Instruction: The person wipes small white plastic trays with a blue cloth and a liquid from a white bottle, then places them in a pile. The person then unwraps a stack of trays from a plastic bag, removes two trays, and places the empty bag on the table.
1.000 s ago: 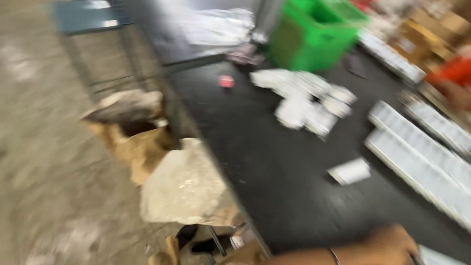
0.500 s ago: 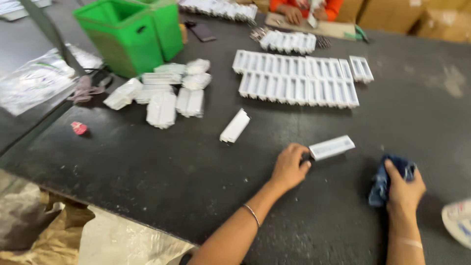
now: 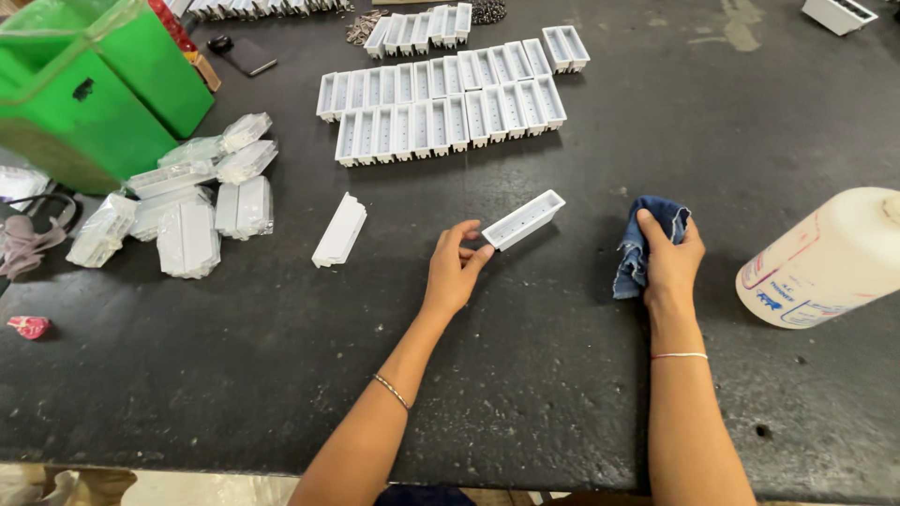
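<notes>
Left hand [image 3: 453,272] lies near the middle of the frame on the dark tabletop [image 3: 525,394], its fingertips pinching the near end of a small white plastic tray [image 3: 523,219]. That tray is long and narrow, open side up, and rests flat on the tabletop, slanting up to the right away from the fingers. A thin bracelet [image 3: 391,392] circles the left wrist.

Right hand [image 3: 671,260], to the right of centre, is closed on a crumpled blue cloth [image 3: 640,245], with the fingers pressed over its top and the cloth bunched against the tabletop. A thin band [image 3: 679,356] sits on that wrist. The cloth and the tray are near each other but apart.

At the right edge of the frame a large white plastic jug [image 3: 830,260] lies on its side. Above the hands, in the upper middle of the frame, two rows of white trays [image 3: 441,105] of the same kind stand packed side by side, with more of them further up. Left of the held tray another white plastic piece [image 3: 339,230] lies alone on the tabletop. Further left is a loose heap of white parts in clear plastic bags [image 3: 187,201], and in the upper left corner stands a green bin [image 3: 84,98]. A small pink object [image 3: 30,326] lies at the left edge.
</notes>
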